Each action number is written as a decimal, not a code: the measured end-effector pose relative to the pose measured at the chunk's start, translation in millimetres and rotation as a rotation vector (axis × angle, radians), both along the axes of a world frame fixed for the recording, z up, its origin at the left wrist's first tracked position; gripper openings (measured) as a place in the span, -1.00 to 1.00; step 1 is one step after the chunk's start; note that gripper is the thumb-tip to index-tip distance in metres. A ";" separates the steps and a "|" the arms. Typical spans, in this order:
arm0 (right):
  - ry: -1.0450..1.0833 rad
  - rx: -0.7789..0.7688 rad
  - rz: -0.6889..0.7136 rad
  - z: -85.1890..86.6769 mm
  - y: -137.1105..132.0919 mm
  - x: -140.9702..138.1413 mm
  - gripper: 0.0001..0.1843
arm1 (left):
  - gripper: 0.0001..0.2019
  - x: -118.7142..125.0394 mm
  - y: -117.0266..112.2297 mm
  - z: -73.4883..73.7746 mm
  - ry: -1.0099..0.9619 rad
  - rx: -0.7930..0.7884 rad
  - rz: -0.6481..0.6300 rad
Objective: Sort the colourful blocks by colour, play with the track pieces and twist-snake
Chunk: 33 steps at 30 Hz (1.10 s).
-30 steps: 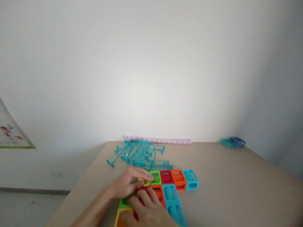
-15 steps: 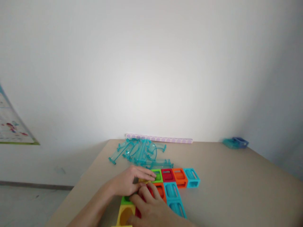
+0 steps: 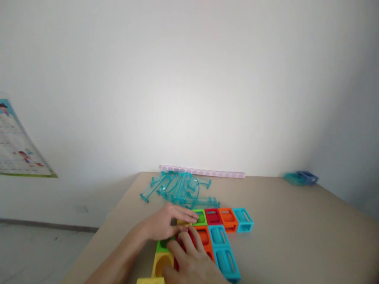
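Hollow coloured blocks lie joined in rows on the table in front of me. My left hand comes in from the left, its fingers and thumb closed round a yellow block beside a green block. My right hand lies just nearer, fingers bent over a red block and mostly covering it. Orange blocks and light blue blocks show right of its fingers. Another yellow block sits by my right thumb, with a dark green block above it.
Behind the blocks lies a pile of clear teal track pieces. A patterned lilac strip runs along the wall. At the far right corner of the table sit a dark blue block and teal pieces. A poster hangs left.
The whole view has shifted slightly, so things appear a little further right. Both hands stay on the same blocks, with little movement of the fingers.
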State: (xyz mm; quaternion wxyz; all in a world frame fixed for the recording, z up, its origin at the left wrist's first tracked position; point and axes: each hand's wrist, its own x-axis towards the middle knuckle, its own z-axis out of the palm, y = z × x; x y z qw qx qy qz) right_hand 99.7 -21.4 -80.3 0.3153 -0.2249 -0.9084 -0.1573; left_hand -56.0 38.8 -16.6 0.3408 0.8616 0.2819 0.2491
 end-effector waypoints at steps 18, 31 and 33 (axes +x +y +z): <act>0.124 -0.167 -0.112 -13.8 -2.4 -16.3 -0.85 | -0.64 -1.4 3.8 3.4 0.003 -0.147 0.024; 0.170 -0.430 0.051 19.0 -7.8 1.8 -0.80 | -0.43 -13.5 3.5 4.0 -0.346 -0.563 -0.016; 0.224 -0.552 0.043 30.2 -8.4 4.2 -0.79 | -0.27 -12.6 0.8 0.9 -0.374 -0.673 0.030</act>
